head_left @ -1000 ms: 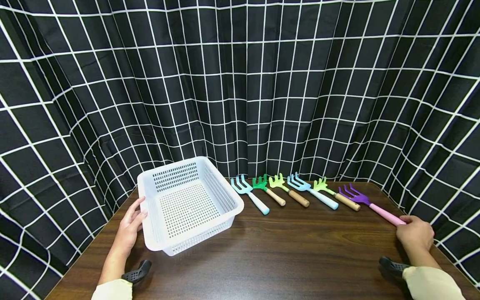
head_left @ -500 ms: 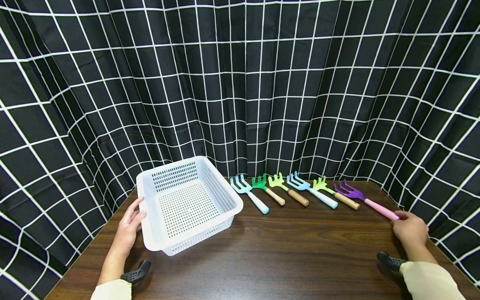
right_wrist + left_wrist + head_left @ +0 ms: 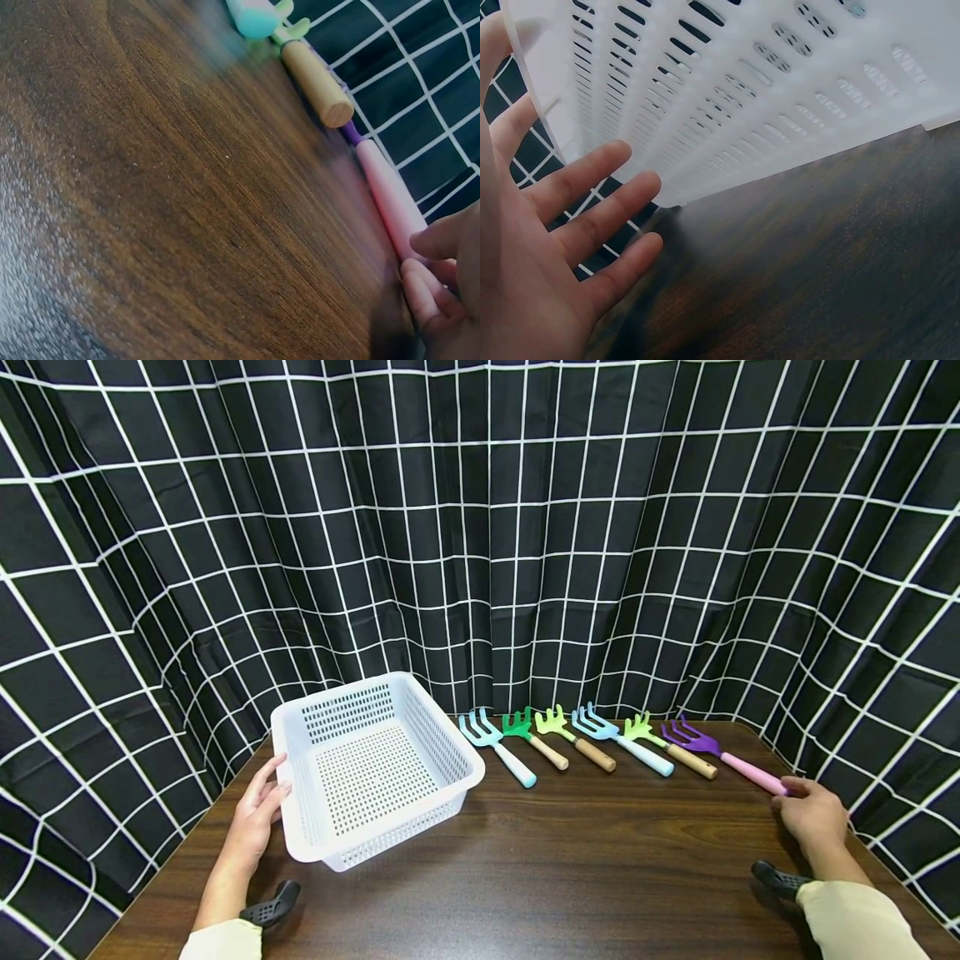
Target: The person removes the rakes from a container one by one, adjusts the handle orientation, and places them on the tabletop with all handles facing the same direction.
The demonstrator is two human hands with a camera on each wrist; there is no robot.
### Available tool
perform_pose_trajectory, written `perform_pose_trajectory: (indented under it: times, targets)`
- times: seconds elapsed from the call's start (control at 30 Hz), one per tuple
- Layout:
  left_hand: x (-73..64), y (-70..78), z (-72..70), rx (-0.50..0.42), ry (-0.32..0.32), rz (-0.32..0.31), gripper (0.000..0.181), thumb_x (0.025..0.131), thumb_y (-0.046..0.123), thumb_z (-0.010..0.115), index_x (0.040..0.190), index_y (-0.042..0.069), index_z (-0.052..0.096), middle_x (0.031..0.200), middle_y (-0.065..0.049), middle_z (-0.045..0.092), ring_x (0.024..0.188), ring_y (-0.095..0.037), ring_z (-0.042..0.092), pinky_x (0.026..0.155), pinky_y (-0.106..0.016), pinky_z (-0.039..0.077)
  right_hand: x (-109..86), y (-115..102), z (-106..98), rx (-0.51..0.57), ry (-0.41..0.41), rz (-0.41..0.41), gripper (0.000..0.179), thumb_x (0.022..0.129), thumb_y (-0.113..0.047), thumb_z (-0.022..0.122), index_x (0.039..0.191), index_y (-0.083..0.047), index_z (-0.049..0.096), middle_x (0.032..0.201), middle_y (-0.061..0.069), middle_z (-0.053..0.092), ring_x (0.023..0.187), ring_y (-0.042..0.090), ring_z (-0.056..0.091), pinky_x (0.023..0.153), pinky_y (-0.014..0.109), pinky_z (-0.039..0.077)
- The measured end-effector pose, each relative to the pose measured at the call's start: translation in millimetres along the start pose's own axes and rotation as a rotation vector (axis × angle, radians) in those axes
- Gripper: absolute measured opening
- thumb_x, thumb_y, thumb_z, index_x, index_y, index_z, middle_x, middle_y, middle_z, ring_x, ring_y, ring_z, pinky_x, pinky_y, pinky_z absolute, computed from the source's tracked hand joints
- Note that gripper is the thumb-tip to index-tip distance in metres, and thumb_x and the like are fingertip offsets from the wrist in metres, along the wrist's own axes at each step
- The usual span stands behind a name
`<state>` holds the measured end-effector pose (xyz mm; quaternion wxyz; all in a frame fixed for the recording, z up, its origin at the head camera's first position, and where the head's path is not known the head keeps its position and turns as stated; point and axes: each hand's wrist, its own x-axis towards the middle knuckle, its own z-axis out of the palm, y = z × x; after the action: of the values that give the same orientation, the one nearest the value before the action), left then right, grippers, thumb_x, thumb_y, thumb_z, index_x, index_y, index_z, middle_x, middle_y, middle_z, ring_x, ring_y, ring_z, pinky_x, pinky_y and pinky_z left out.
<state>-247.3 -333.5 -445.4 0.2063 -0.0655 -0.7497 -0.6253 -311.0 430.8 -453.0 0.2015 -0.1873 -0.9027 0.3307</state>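
My left hand (image 3: 253,818) holds the left rim of a white perforated plastic basket (image 3: 382,843). In the left wrist view the remaining fingers (image 3: 607,214) lie spread below the rim, beside the basket's outer wall (image 3: 727,97). At the far right, my right hand (image 3: 813,817) pinches the end of the pink handle of a purple hand rake (image 3: 752,772). That rake lies at the right end of a row, its pink handle (image 3: 390,191) pointing toward me. Beside it is a light-green hand rake (image 3: 686,758) with a wooden handle.
Further left in the row lie a blue hand rake (image 3: 641,752), another light-green one (image 3: 588,752), a dark-green one (image 3: 546,750) and a pale-blue one (image 3: 512,764). The brown wooden table (image 3: 570,868) is backed by a black curtain (image 3: 525,527) with white grid lines.
My right hand has moved left and slightly up, shifting the purple rake toward its neighbour in the row. The left hand and the basket hold nearly the same position.
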Motion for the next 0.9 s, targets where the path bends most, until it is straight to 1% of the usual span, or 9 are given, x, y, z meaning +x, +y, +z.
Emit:
perform_pose_trajectory:
  times: [0.13,0.3,0.4,0.53,0.7,0.8,0.9]
  targets:
    - [0.2,0.0,-0.8,0.003,-0.005,-0.005,0.048,0.104,0.016,0.045,0.148,0.003,0.031,0.105,0.012,0.060,0.089,-0.001,0.061,0.073,-0.020,0.048,0.2,1.5,1.4,0.009,-0.002,0.000,0.040,0.088,-0.004,0.059,0.124,0.013,0.052,0.126,0.036,0.049,0.114,0.054,0.041,0.092,0.058,0.024]
    - [0.4,0.7,0.1,0.008,-0.006,-0.013,0.049,0.104,0.017,0.045,0.148,0.003,0.030,0.106,0.012,0.060,0.090,-0.001,0.061,0.073,-0.019,0.048,-0.5,0.9,0.0,0.025,-0.006,0.030,0.041,0.089,-0.004,0.058,0.125,0.013,0.051,0.128,0.036,0.048,0.116,0.054,0.040,0.093,0.059,0.023]
    - [0.3,2.0,1.0,0.009,-0.008,-0.016,0.049,0.104,0.017,0.045,0.148,0.003,0.030,0.106,0.012,0.060,0.090,-0.001,0.061,0.074,-0.019,0.048,-1.7,0.8,-2.1,0.030,-0.008,0.034,0.040,0.089,-0.005,0.058,0.124,0.013,0.052,0.127,0.036,0.048,0.116,0.054,0.039,0.095,0.060,0.020]
    - [0.4,3.3,1.5,0.006,-0.014,-0.016,0.049,0.104,0.018,0.045,0.148,0.003,0.030,0.106,0.011,0.060,0.090,-0.001,0.061,0.074,-0.019,0.048,-6.4,2.5,-6.4,-0.007,0.006,-0.019,0.038,0.087,-0.005,0.058,0.120,0.014,0.054,0.123,0.036,0.051,0.111,0.055,0.042,0.094,0.061,0.020]
    - [1.5,3.5,3.1,-0.007,-0.013,-0.017,0.049,0.104,0.017,0.046,0.148,0.003,0.031,0.106,0.011,0.061,0.089,-0.001,0.061,0.074,-0.020,0.048,-12.6,5.8,-11.5,-0.043,0.029,-0.077,0.036,0.087,-0.007,0.059,0.116,0.014,0.056,0.120,0.038,0.053,0.107,0.055,0.043,0.090,0.059,0.023]
    - [3.8,4.5,3.9,-0.008,-0.011,-0.019,0.049,0.103,0.015,0.048,0.147,0.002,0.032,0.105,0.011,0.061,0.089,-0.001,0.061,0.075,-0.020,0.048,-17.6,5.2,-12.3,-0.064,0.040,-0.110,0.035,0.088,-0.009,0.061,0.115,0.013,0.057,0.118,0.037,0.054,0.105,0.055,0.046,0.086,0.059,0.027]
    - [6.2,6.6,3.7,0.006,-0.014,-0.019,0.050,0.102,0.015,0.050,0.147,0.001,0.033,0.104,0.013,0.061,0.089,-0.001,0.061,0.076,-0.019,0.048,-24.7,3.6,-11.2,-0.094,0.027,-0.152,0.034,0.089,-0.011,0.063,0.113,0.012,0.058,0.116,0.038,0.055,0.102,0.056,0.049,0.079,0.058,0.031]
